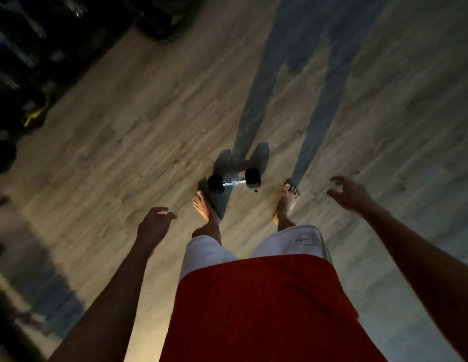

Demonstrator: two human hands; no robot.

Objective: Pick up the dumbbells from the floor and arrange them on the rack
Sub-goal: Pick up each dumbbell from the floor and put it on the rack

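Lying on the wood floor (pixel 123 126) just ahead of both bare feet (pixel 204 211): one dumbbell (pixel 234 182), long axis running left to right. Left hand (pixel 154 226) and right hand (pixel 351 192) hang above, empty, fingers loosely curled; left looks marginally nearer.

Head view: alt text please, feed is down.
A dumbbell lies on the wood floor just ahead of a standing person's bare feet. The left hand and right hand hang empty, loosely curled. Blurred dark shapes fill the upper left.
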